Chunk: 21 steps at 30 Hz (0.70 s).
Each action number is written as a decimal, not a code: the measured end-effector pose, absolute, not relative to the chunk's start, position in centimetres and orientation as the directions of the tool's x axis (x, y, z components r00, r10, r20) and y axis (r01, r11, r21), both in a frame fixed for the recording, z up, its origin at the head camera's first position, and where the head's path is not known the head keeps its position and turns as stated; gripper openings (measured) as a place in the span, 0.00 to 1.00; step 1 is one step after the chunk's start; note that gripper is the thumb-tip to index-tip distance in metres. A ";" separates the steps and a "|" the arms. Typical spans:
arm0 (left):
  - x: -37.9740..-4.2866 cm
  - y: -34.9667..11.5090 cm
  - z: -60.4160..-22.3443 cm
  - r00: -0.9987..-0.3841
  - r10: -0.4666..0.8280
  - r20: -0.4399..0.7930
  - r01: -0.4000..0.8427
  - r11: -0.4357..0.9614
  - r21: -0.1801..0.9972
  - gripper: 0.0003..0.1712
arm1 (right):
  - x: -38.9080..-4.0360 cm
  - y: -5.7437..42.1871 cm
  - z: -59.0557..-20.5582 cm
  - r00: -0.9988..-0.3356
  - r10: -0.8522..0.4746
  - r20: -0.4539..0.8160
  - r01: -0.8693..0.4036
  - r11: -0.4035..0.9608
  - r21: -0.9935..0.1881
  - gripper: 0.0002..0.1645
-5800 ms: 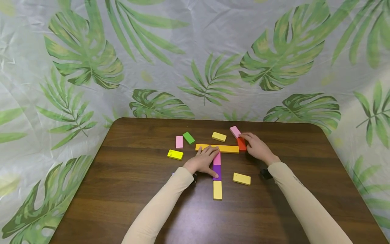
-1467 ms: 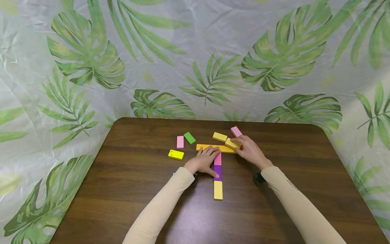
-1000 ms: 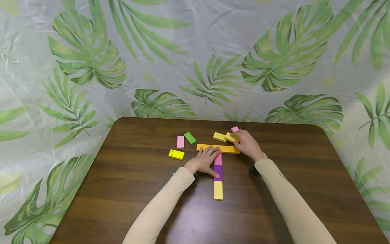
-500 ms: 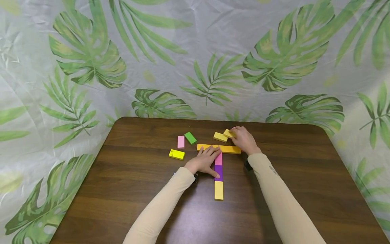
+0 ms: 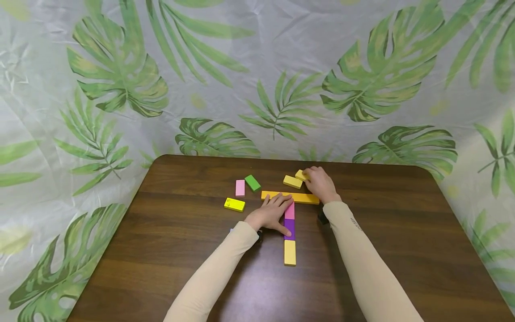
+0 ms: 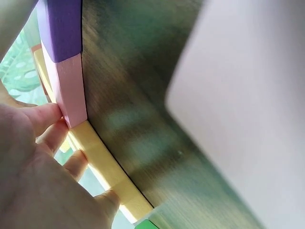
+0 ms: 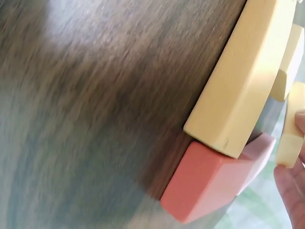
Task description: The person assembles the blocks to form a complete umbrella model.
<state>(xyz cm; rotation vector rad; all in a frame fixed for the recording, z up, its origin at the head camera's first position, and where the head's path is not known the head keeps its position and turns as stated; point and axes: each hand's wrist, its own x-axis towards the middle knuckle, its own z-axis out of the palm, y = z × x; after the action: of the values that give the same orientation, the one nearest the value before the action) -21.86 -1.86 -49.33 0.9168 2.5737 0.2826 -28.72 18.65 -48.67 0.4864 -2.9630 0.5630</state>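
Observation:
My right hand [image 5: 320, 184] pinches a pale yellow block [image 5: 301, 175] at the back of the table, beside another pale yellow block [image 5: 292, 181]. My left hand [image 5: 269, 214] rests on a T-shaped layout, fingers spread over the orange blocks [image 5: 304, 198] and pink block [image 5: 289, 210], thumb on the purple block [image 5: 288, 225]. A yellow block [image 5: 289, 253] ends the stem. In the right wrist view, a red block [image 7: 205, 183] touches the orange row's end, with a pale pink block [image 7: 259, 155] behind it; my right hand hides the red one in the head view.
Left of the layout lie a pink block [image 5: 240, 188], a green block [image 5: 252, 183] and a bright yellow block [image 5: 234, 204]. The dark wooden table [image 5: 161, 250] ends at the back against a leaf-patterned cloth [image 5: 281, 53].
The pale yellow block from the right front was picked up by my right hand and carried over the orange row to the back, beside the other yellow block. My left hand has stayed put.

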 end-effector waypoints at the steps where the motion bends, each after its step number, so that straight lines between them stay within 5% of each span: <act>1: -21.9 -1.9 -49.4 -0.709 0.640 -0.295 0.563 0.766 0.311 0.62 | -28.7 18.6 -48.7 -0.946 -0.291 0.141 -0.322 0.881 -0.346 0.17; 21: -21.8 -1.9 -49.3 -0.707 0.646 -0.288 0.564 0.760 0.323 0.62 | -29.3 17.6 -48.6 -0.943 -0.317 0.102 -0.329 0.841 -0.431 0.17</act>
<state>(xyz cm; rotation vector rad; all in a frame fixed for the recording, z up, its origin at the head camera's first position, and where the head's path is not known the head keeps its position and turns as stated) -21.83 -1.93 -49.31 0.9238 2.5723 0.2968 -29.27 17.59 -48.58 0.5240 -2.9878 0.7065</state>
